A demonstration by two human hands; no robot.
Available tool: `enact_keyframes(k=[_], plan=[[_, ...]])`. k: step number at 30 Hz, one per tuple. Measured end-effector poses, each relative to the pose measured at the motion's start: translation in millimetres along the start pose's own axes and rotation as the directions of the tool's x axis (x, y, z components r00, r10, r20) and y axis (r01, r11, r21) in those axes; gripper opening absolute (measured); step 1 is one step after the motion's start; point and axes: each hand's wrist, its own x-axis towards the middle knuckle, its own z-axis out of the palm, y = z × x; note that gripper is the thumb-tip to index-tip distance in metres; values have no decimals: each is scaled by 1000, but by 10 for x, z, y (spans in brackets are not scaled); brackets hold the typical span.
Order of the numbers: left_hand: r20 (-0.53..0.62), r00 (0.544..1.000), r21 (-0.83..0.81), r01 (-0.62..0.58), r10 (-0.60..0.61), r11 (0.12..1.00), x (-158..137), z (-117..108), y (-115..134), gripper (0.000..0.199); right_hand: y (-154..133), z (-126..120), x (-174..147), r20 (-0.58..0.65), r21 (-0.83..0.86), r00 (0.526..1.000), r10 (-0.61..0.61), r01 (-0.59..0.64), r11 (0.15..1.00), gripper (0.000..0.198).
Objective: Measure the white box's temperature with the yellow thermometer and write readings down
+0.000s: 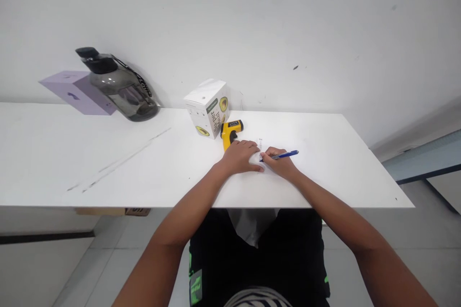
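Observation:
My right hand grips a blue pen, its tip down at a white paper with faint print on it. The paper's edges barely show against the white table. My left hand lies on the left side of the paper, thumb and fingers apart. Just behind that hand is a yellow and black infrared thermometer gun, its lower handle partly hidden by the fingers. A white box with avocado pictures stands right behind the thermometer.
On the left, a grey water bottle with a black lid stands before a lilac box. The white table backs onto a wall. Under its front edge, a brown carton shows at left.

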Motion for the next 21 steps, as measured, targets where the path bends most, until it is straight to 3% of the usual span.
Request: enact_keyframes(k=[6,16,21], plan=[[-1,1000,9,-1,1,1000,1,21,-17,69,9,-14,1,40,-22,999,-24,25,999,29],[6,1000,22,-4,4,1000,4,23,-18,69,-12,-12,-7,-27,-24,999,-22,21,999,29],[6,1000,25,-5,5,1000,7,31,-26,69,17,-19,0,11,-40,999,-30,31,999,29]])
